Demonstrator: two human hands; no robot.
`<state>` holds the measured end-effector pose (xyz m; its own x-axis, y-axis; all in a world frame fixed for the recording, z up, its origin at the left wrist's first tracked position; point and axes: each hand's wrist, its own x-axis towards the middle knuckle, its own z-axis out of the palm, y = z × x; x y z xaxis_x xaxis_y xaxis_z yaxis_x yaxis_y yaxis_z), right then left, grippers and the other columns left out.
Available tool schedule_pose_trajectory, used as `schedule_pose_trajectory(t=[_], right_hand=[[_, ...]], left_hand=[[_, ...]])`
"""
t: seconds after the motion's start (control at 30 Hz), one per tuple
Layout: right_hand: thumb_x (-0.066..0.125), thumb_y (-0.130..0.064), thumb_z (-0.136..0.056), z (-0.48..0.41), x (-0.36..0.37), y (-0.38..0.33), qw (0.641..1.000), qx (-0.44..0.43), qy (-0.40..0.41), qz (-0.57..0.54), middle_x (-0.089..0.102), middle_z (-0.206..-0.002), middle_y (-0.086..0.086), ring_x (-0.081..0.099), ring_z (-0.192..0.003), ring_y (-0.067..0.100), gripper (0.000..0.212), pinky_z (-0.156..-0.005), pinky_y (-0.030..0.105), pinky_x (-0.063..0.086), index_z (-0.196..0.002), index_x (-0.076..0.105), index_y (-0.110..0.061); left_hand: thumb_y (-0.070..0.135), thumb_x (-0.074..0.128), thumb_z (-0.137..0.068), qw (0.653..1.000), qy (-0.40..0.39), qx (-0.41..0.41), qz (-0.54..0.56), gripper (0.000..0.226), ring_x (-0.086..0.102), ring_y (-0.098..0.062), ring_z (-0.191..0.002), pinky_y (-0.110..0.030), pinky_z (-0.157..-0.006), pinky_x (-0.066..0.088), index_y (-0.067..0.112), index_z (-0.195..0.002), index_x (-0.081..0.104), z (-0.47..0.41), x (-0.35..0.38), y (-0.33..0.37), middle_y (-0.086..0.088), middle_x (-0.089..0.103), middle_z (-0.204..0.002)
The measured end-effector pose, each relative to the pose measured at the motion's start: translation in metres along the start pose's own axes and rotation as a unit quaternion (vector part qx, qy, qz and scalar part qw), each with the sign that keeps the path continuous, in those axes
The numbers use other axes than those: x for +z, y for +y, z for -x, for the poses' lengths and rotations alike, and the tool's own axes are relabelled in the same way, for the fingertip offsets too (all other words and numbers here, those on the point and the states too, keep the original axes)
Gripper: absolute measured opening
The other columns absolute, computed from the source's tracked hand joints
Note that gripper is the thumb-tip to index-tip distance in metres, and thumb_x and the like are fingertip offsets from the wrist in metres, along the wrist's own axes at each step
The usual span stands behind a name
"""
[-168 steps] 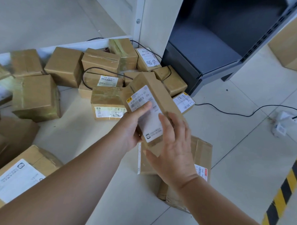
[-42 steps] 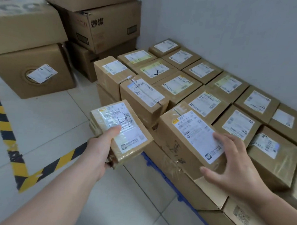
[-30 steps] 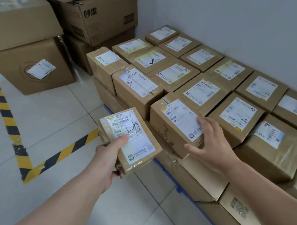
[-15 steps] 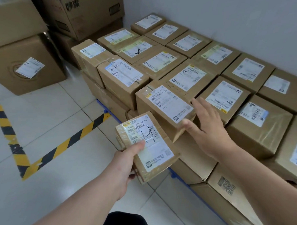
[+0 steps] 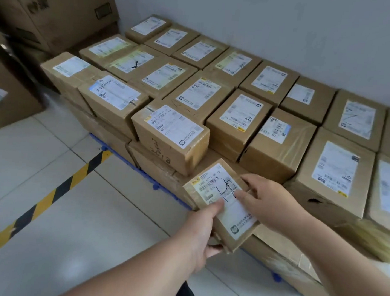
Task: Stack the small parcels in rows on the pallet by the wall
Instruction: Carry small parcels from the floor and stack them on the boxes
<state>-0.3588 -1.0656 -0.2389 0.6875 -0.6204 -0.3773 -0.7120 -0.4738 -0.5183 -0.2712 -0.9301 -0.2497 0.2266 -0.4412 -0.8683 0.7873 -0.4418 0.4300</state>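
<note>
Large corrugated cartons stand stacked at far left, brown and matte, one printed with dark characters. A yellow-and-black hazard stripe runs diagonally across the glossy pale floor tiles toward the blue plastic pallet, of which only the scalloped front edge shows. On the pallet, rectangular brown cardboard parcels sit in tight rows, each sealed with shiny clear tape and carrying a white printed label on its top face. The front-row parcel has handwritten marks on its side panel. The left hand grips the held parcel from the near corner, thumb pressed flat on the label and fingers curled underneath. This flat, taped box with black pen strokes across its label is at the front edge of the stack, just beside and lower than the front-row parcel, above the lower layer of cartons; whether it rests on them cannot be told. The right hand grips its right edge, thumb on the label and fingers bent over the side. A smooth grey wall backs the rows
</note>
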Motion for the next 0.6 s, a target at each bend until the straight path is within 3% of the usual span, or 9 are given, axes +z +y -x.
schedule_pose_trajectory(t=[0.07, 0.13, 0.23, 0.33, 0.47, 0.6], right_hand=[[0.05, -0.039, -0.098, -0.011, -0.003, -0.001, 0.999, -0.005, 0.03, 0.041, 0.064, -0.121, -0.003, 0.061, -0.105, 0.017, 0.039, -0.09, 0.037, 0.051, -0.136, 0.052, -0.029], [0.044, -0.038, -0.101, -0.02, 0.001, -0.004, 0.995, -0.004, 0.046, 0.09, 0.054, -0.139, 0.0, 0.051, -0.124, 0.023, 0.051, -0.102, 0.039, 0.043, -0.149, 0.036, -0.026], [0.04, -0.046, -0.101, -0.028, 0.014, -0.009, 0.978, 0.011, 0.063, 0.197, 0.034, -0.155, -0.001, 0.031, -0.141, 0.027, 0.063, -0.116, 0.044, 0.024, -0.156, 0.016, -0.026], [0.039, -0.047, -0.1, -0.033, 0.022, -0.008, 0.982, 0.007, 0.054, 0.182, 0.02, -0.161, 0.003, 0.019, -0.146, 0.029, 0.065, -0.118, 0.045, 0.016, -0.157, 0.014, -0.027], [0.04, -0.047, -0.1, -0.037, 0.019, -0.007, 0.987, -0.008, 0.036, 0.155, 0.017, -0.162, 0.003, 0.014, -0.148, 0.028, 0.065, -0.12, 0.044, 0.012, -0.157, 0.014, -0.028], [0.037, -0.05, -0.101, -0.033, 0.016, -0.017, 0.985, -0.007, 0.085, 0.152, 0.018, -0.163, 0.003, 0.014, -0.149, 0.025, 0.063, -0.122, 0.047, 0.007, -0.156, 0.019, -0.026]], left_hand=[[0.034, 0.063, -0.095, 1.0, -0.003, 0.002, 0.027, 0.02, 0.069, -0.025, -0.095, -0.039, -0.069, 0.057, 0.024, -0.112, 0.062, -0.007, 0.014, 0.006, -0.007, 0.072, -0.107], [0.03, 0.064, -0.095, 0.998, 0.003, 0.01, 0.066, 0.013, 0.067, -0.028, -0.094, -0.046, -0.079, 0.058, 0.022, -0.105, 0.061, -0.018, 0.022, 0.013, -0.01, 0.071, -0.106], [0.028, 0.058, -0.098, 0.993, 0.012, 0.023, 0.119, 0.02, 0.066, -0.031, -0.101, -0.048, -0.079, 0.056, 0.018, -0.116, 0.06, -0.031, 0.029, 0.023, -0.012, 0.067, -0.114], [0.029, 0.052, -0.102, 0.993, 0.009, 0.011, 0.116, 0.029, 0.06, -0.032, -0.117, -0.049, -0.093, 0.049, 0.016, -0.126, 0.057, -0.038, 0.027, 0.025, -0.011, 0.064, -0.123], [0.033, 0.053, -0.101, 0.999, -0.006, 0.012, 0.047, 0.035, 0.055, -0.031, -0.122, -0.048, -0.094, 0.048, 0.019, -0.133, 0.053, -0.038, 0.012, 0.028, -0.005, 0.061, -0.112], [0.051, 0.058, -0.094, 0.99, 0.047, 0.055, -0.12, 0.061, 0.051, -0.027, -0.127, -0.039, -0.097, 0.048, 0.026, -0.146, 0.037, -0.035, -0.011, 0.029, -0.001, 0.045, -0.146]])
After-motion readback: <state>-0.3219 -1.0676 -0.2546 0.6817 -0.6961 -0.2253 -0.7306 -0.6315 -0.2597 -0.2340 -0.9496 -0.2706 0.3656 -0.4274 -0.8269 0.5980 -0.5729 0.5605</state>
